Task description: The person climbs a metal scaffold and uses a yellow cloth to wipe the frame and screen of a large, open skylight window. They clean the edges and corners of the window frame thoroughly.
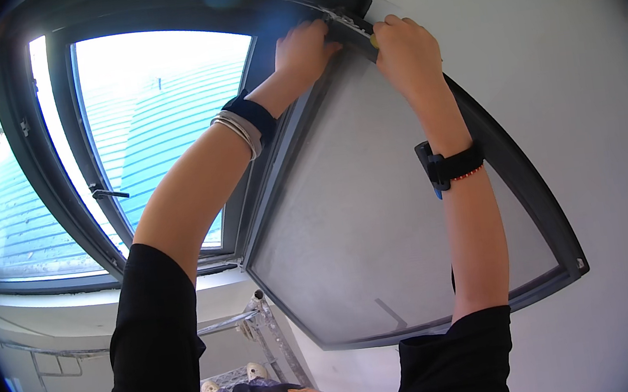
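A dark-framed window sash [407, 184] with a greyish mesh-like or frosted panel is swung inward, its top corner raised in front of me. My left hand [302, 50] reaches up to that corner, fingers curled around the frame beside the metal hinge hardware [343, 20]. A little to the right, my right hand [407, 47] is closed at the sash's top edge. A small yellow-green bit [374, 41] shows by its fingers; the rest of what it holds is hidden. Both arms are stretched overhead.
A second window pane with a dark handle [108, 192] stands at the left, blue corrugated sheeting outside. Below it runs a white sill [68, 302]. A metal scaffold rail [262, 312] and platform lie underneath. A pale wall [583, 85] rises at the right.
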Demonstrator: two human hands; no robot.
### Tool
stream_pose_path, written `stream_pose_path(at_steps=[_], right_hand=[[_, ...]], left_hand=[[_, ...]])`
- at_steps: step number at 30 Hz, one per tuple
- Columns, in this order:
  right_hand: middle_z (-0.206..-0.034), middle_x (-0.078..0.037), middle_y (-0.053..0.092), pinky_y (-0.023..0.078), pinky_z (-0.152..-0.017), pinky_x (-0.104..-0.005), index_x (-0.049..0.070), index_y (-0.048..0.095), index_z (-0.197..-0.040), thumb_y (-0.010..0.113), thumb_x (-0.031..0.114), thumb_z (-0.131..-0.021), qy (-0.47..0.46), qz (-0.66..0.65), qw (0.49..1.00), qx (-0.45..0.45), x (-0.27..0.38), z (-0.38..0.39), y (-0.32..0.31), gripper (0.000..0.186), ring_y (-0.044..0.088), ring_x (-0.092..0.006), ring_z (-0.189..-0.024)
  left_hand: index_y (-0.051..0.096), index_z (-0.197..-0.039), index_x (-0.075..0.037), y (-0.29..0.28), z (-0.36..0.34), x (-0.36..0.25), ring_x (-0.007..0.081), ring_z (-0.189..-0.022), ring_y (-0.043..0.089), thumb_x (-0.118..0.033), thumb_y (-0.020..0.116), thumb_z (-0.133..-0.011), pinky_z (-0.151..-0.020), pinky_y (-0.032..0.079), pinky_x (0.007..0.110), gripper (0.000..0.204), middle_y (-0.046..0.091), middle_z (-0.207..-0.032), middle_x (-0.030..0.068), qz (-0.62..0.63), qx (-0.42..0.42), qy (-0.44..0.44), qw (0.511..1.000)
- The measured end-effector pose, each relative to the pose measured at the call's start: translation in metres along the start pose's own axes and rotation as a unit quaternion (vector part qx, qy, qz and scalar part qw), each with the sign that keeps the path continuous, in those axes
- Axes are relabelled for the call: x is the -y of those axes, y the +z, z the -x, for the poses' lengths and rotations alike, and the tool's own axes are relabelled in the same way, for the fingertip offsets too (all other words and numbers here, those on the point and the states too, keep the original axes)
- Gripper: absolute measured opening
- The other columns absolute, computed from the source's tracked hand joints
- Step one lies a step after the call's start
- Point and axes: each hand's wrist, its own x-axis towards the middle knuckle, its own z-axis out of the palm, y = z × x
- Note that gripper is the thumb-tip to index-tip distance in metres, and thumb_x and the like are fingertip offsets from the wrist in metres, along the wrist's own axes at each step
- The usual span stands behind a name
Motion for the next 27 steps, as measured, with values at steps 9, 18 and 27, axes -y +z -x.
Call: stream_pose_path(at_steps=[9,18,27], right_hand=[[-0.090,-0.007,0.061,0.050,-0.073,-0.0388,0.007,0.064,-0.087,0.058,0.007,-0.075,0.055,-0.097,0.994,0.021,-0.017,-0.011,-0.019,0.013,0.059,-0.0276,-0.088],[-0.079,-0.004,0.058,0.050,-0.066,-0.0352,0.009,0.061,-0.080,0.059,0.007,-0.074,-0.069,-0.009,0.991,-0.113,0.004,-0.022,0.016,0.007,0.060,-0.0228,-0.079],[-0.078,-0.011,0.063,0.052,-0.063,-0.0363,0.003,0.058,-0.091,0.059,0.003,-0.072,-0.066,0.019,0.995,-0.066,0.012,-0.050,0.044,0.019,0.064,-0.0268,-0.075]], left_hand=[[0.062,-0.092,-0.007,0.002,-0.001,-0.008,0.0296,-0.092,0.061,-0.031,0.064,-0.081,-0.077,0.047,0.042,0.026,0.063,-0.095,0.0103,-0.049,0.006,-0.010,0.999],[0.063,-0.093,-0.007,-0.008,0.001,-0.018,0.0310,-0.094,0.061,-0.028,0.064,-0.081,-0.080,0.047,0.042,0.025,0.063,-0.097,0.0121,-0.034,0.038,-0.040,0.998],[0.063,-0.094,-0.007,-0.008,-0.002,-0.016,0.0307,-0.090,0.063,-0.029,0.064,-0.081,-0.076,0.049,0.041,0.026,0.064,-0.097,0.0122,-0.031,0.058,-0.043,0.997]])
